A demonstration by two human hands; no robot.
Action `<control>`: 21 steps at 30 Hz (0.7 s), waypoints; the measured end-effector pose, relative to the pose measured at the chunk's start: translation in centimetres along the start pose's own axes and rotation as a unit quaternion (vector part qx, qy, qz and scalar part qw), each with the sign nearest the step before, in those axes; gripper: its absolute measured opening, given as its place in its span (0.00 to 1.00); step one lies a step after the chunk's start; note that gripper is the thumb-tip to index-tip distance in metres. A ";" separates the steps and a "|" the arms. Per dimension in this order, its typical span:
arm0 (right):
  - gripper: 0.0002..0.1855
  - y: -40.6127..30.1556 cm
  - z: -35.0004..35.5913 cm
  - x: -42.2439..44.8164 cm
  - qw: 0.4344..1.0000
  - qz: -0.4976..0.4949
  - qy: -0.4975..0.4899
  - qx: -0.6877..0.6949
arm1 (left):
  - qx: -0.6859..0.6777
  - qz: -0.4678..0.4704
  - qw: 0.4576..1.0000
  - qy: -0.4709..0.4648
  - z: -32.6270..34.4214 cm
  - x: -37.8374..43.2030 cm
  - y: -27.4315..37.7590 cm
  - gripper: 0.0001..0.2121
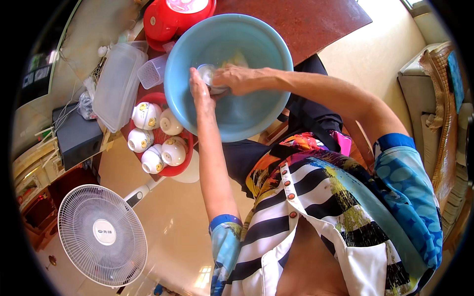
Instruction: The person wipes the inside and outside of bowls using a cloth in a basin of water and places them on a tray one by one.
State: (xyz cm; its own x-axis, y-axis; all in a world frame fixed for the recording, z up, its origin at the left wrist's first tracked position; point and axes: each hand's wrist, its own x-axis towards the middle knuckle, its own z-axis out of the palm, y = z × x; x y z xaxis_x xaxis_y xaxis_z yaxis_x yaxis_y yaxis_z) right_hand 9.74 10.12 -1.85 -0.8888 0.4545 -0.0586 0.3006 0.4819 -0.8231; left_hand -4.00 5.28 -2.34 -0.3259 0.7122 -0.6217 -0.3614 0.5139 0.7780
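Note:
My left hand (202, 88) grips a white bowl (206, 73) inside a large blue plastic basin (227, 127). The bowl is tilted, and the fingers under it are partly hidden. My right hand (233, 78) presses at the bowl's near side, its fingers curled; whether something is held in them cannot be told. A pale yellowish item (239, 59), blurred, lies in the basin just beyond my right hand. Left of the basin, several white patterned bowls (147, 115) rest upside down or tilted on a round red tray (181, 168).
A red appliance (159, 22), a perforated plastic holder (152, 72) and clear plastic containers (120, 81) stand beside the basin on the reddish table (311, 26). A white standing fan (103, 233) is at the lower left. A sofa (418, 74) stands at the right.

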 end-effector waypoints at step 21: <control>0.21 3.1 -2.6 2.5 0.980 0.101 0.136 -0.100 | 0.457 0.277 0.845 0.028 0.6 -3.5 -0.9 0.10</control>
State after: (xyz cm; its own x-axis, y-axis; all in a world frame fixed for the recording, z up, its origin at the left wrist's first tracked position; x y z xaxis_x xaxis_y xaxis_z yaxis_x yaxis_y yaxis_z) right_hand 9.33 14.65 -3.07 -0.6867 0.7261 -0.0336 0.5477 0.4865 -0.6807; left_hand -1.97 2.58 -0.82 -0.2748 0.9536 -0.1228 0.6765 0.2825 0.6801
